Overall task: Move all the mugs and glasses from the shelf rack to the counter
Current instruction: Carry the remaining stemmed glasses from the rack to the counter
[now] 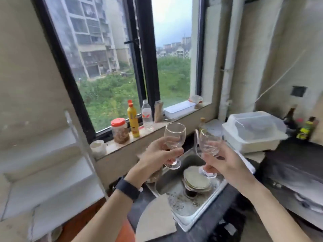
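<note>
Head view: two clear stemmed wine glasses are held upright above the steel sink point(212, 193). One clear glass point(174, 143) sits at three o'clock of the left hand point(157, 157), whose fingers wrap its bowl and stem. Its twin point(208, 149) sits at nine o'clock of the right hand point(225, 163), fingers closed round bowl and stem.

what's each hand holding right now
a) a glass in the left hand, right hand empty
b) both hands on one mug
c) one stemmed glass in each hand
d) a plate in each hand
c: the left hand grips one stemmed glass around its bowl and the right hand grips a second stemmed glass, both held above the sink.
</note>
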Demonstrator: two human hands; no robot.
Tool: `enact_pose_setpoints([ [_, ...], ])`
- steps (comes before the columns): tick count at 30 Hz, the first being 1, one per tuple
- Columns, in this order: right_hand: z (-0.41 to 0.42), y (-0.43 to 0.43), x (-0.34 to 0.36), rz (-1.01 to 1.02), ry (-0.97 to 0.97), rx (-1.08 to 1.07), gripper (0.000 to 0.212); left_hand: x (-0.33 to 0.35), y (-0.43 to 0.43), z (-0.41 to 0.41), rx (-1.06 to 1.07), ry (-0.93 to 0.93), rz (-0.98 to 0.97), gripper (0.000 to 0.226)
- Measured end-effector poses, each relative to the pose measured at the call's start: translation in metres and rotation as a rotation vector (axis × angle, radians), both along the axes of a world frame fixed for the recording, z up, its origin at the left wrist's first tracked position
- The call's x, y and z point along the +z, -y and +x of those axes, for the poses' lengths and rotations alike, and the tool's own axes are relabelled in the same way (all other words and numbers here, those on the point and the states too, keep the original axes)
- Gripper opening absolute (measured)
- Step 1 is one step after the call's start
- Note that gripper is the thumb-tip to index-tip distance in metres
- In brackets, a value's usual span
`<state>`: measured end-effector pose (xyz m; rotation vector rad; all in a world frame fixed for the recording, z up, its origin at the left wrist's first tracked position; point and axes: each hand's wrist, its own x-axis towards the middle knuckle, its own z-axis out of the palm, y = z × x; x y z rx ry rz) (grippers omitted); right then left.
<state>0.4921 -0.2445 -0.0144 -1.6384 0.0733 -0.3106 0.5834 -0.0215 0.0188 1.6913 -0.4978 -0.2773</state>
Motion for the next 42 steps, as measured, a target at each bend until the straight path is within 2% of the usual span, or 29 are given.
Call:
enact_pose_setpoints([
  [3,-0.063,0.081,-0.019,0.009,-0.043,-0.158,0.06,-0.022,0.1,-0.032,-0.163,-0.038,0.007,0.03],
  [8,-0.178,0.189,-0.047,-0.005,-0.131,-0.419,0.044,-0.062,0.245,-0.103,-0.404,-0.07,0.067,0.034],
  [11,-0.234,0.236,-0.061,0.006,-0.154,-0.574,0.037,-0.082,0.314,-0.139,-0.517,-0.115,0.095,0.035],
  [16,-0.3,0.301,-0.082,0.047,-0.183,-0.769,0.04,-0.108,0.418,-0.177,-0.694,-0.065,0.167,0.032],
  [25,-0.358,0.435,-0.105,0.071,-0.226,-0.989,0.041,-0.125,0.604,-0.209,-0.871,-0.02,0.211,0.035],
  [32,-0.381,0.548,-0.102,0.059,-0.277,-1.096,0.04,-0.142,0.751,-0.203,-0.996,0.073,0.245,0.022],
  [38,-0.403,0.626,-0.118,0.122,-0.321,-1.163,0.04,-0.173,0.847,-0.207,-0.983,0.079,0.295,0.046],
  [42,-0.417,0.676,-0.148,0.174,-0.363,-1.164,0.04,-0.207,0.899,-0.213,-0.952,0.051,0.383,0.052],
])
